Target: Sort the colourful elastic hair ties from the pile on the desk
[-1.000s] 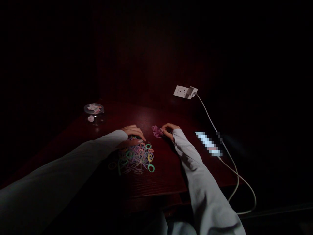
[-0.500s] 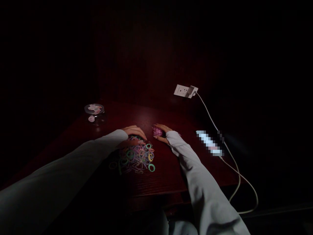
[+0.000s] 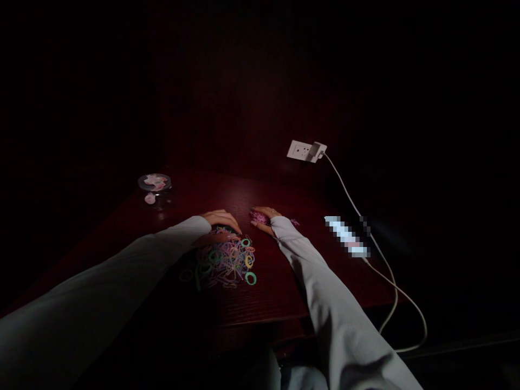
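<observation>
A heap of multicoloured hair ties (image 3: 231,262), small bands with several thicker green and yellow loops, lies on the dark red table. At its far edge rests my left hand (image 3: 222,221), cupped with the thumb apart from the fingers; what lies under the palm is hidden. Farther right, my right hand (image 3: 266,216) curls its fingers and thumb around a small bunch of pink hair ties (image 3: 259,218) on the tabletop. A few stray pink bands (image 3: 295,222) lie just right of that wrist.
A clear jar with a patterned lid (image 3: 155,183) stands at the back left. On the right lies a phone (image 3: 345,236) with a blurred screen, its white cable (image 3: 389,265) looping over the table edge. A charger (image 3: 316,152) sits in the wall socket (image 3: 298,150).
My right hand has shifted slightly left with the pink hair ties, and stray pink bands now show behind its wrist. My left hand stays at the heap. The view has moved slightly.
</observation>
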The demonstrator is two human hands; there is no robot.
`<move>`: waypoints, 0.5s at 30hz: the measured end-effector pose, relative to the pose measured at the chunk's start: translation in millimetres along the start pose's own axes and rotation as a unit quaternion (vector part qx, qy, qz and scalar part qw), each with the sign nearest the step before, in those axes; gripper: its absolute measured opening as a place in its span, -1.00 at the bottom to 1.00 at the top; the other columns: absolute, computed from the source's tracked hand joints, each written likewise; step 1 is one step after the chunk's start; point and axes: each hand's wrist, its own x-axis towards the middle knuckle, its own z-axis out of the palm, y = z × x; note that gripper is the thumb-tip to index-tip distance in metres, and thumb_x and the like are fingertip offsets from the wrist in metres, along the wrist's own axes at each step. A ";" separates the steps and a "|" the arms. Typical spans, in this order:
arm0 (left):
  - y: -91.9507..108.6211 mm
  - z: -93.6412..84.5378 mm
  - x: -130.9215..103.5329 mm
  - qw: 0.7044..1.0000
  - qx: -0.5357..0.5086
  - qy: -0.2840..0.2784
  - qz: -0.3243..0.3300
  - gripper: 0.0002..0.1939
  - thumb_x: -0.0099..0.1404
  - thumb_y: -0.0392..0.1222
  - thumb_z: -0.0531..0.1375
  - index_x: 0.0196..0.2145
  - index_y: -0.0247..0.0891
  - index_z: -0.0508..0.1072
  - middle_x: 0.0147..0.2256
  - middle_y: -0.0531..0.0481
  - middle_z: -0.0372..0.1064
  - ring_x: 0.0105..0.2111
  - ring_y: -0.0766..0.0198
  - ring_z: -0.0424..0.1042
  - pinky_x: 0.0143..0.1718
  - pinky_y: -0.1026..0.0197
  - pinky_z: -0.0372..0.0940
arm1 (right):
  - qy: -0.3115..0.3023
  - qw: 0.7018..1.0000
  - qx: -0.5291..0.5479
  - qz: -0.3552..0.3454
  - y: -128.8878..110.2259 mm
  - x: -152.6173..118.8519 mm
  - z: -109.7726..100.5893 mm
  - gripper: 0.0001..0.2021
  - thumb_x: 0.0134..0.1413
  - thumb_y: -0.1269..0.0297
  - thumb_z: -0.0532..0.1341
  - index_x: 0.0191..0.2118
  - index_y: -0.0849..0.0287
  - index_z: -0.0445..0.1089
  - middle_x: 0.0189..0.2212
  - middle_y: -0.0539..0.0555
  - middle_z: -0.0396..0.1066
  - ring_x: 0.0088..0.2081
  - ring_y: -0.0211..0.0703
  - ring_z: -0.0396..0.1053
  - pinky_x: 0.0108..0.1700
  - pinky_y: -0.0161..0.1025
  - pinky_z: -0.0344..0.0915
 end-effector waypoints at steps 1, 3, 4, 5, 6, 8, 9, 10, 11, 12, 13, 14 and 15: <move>-0.3 0.2 -0.1 1.000 0.000 0.000 0.001 -0.62 0.50 0.12 0.16 -0.02 -0.12 0.67 -0.02 -0.06 0.62 -0.02 0.11 0.50 0.15 0.09 0.31 | -0.004 1.000 0.004 -0.004 -1.5 0.0 -0.3 -0.53 0.28 0.08 0.36 0.25 0.02 0.49 0.21 0.18 0.52 0.26 0.03 0.43 0.37 0.03 0.32; -0.8 0.6 -0.3 1.000 0.000 0.003 0.004 -0.62 0.50 0.12 0.16 -0.03 -0.12 0.67 -0.03 -0.06 0.62 -0.03 0.13 0.50 0.15 0.10 0.31 | -0.008 1.000 0.010 -0.014 -2.8 0.5 -0.1 -0.56 0.30 0.10 0.33 0.24 0.04 0.50 0.20 0.17 0.52 0.24 0.00 0.44 0.37 0.01 0.32; -1.0 0.8 -0.3 1.000 0.000 0.005 0.005 -0.62 0.50 0.12 0.16 -0.03 -0.12 0.67 -0.03 -0.06 0.62 -0.03 0.13 0.50 0.14 0.11 0.30 | -0.010 1.000 0.012 -0.017 -2.7 1.1 0.6 -0.58 0.31 0.11 0.33 0.22 0.04 0.51 0.19 0.17 0.53 0.24 -0.01 0.45 0.37 0.00 0.32; -1.0 1.0 -0.4 1.000 0.000 0.007 0.005 -0.62 0.50 0.12 0.16 -0.03 -0.12 0.67 -0.04 -0.05 0.62 -0.04 0.13 0.50 0.14 0.11 0.31 | -0.009 1.000 0.015 -0.020 -2.2 1.7 1.6 -0.59 0.31 0.12 0.33 0.21 0.05 0.52 0.18 0.17 0.53 0.23 -0.01 0.45 0.36 -0.01 0.32; -0.8 1.0 -0.4 1.000 0.001 0.010 0.004 -0.63 0.50 0.12 0.16 -0.03 -0.12 0.67 -0.04 -0.05 0.62 -0.04 0.13 0.50 0.14 0.11 0.31 | -0.009 1.000 0.017 -0.022 -1.3 2.5 2.9 -0.60 0.30 0.12 0.33 0.20 0.04 0.53 0.17 0.17 0.54 0.22 -0.02 0.46 0.36 -0.02 0.33; -0.3 1.0 -0.4 1.000 0.002 0.013 0.002 -0.63 0.50 0.12 0.17 -0.03 -0.12 0.68 -0.04 -0.05 0.62 -0.04 0.13 0.49 0.14 0.10 0.31 | -0.004 1.000 0.020 -0.024 1.1 3.8 5.9 -0.61 0.29 0.13 0.34 0.19 0.03 0.53 0.16 0.16 0.54 0.22 -0.03 0.46 0.35 -0.03 0.33; 0.1 0.8 -0.4 1.000 0.002 0.014 0.001 -0.63 0.49 0.12 0.17 -0.03 -0.11 0.68 -0.04 -0.05 0.63 -0.03 0.13 0.49 0.14 0.10 0.31 | 0.000 1.000 0.019 -0.023 2.4 4.2 7.1 -0.61 0.28 0.14 0.35 0.18 0.03 0.54 0.17 0.17 0.53 0.23 -0.02 0.46 0.36 -0.03 0.33; 0.3 0.6 -0.4 1.000 0.002 0.014 0.000 -0.63 0.49 0.12 0.17 -0.03 -0.11 0.68 -0.04 -0.04 0.63 -0.03 0.12 0.49 0.15 0.09 0.31 | 0.003 1.000 0.017 -0.022 3.5 4.5 7.6 -0.61 0.27 0.14 0.36 0.18 0.03 0.54 0.18 0.18 0.52 0.24 -0.01 0.44 0.36 -0.02 0.32; 0.5 0.4 -0.3 1.000 0.001 0.014 0.000 -0.63 0.49 0.12 0.18 -0.03 -0.11 0.68 -0.04 -0.05 0.63 -0.03 0.12 0.49 0.15 0.09 0.31 | 0.005 1.000 0.013 -0.019 4.3 4.6 7.2 -0.61 0.26 0.14 0.37 0.17 0.03 0.55 0.20 0.19 0.51 0.26 0.01 0.43 0.37 0.00 0.31; 0.4 0.1 -0.3 1.000 0.002 0.014 0.001 -0.64 0.49 0.10 0.18 -0.03 -0.11 0.68 -0.04 -0.05 0.63 -0.03 0.12 0.49 0.14 0.09 0.31 | 0.007 1.000 0.009 -0.016 4.7 4.5 5.7 -0.60 0.24 0.14 0.39 0.16 0.04 0.55 0.22 0.20 0.49 0.27 0.03 0.42 0.37 0.02 0.31; 0.2 -0.2 -0.3 1.000 0.002 0.014 0.003 -0.65 0.49 0.09 0.18 -0.03 -0.12 0.68 -0.04 -0.05 0.63 -0.03 0.12 0.49 0.14 0.10 0.31 | 0.010 1.000 0.004 -0.014 4.3 4.3 3.0 -0.59 0.22 0.13 0.40 0.16 0.03 0.56 0.23 0.20 0.48 0.27 0.04 0.41 0.38 0.05 0.30; -0.3 -0.5 -0.3 1.000 0.005 0.016 0.003 -0.65 0.49 0.07 0.18 -0.03 -0.13 0.68 -0.04 -0.06 0.63 -0.03 0.13 0.49 0.13 0.10 0.31 | 0.015 1.000 0.001 -0.015 3.1 4.0 -0.6 -0.59 0.21 0.11 0.41 0.15 0.03 0.56 0.25 0.20 0.47 0.28 0.05 0.40 0.38 0.07 0.29; -1.0 -0.9 -0.4 1.000 0.010 0.020 0.002 -0.66 0.50 0.05 0.17 -0.04 -0.13 0.67 -0.04 -0.06 0.63 -0.04 0.13 0.49 0.12 0.11 0.32 | 0.023 1.000 -0.001 -0.020 0.8 3.6 -4.9 -0.58 0.21 0.09 0.41 0.15 0.01 0.56 0.25 0.19 0.46 0.27 0.05 0.40 0.38 0.08 0.27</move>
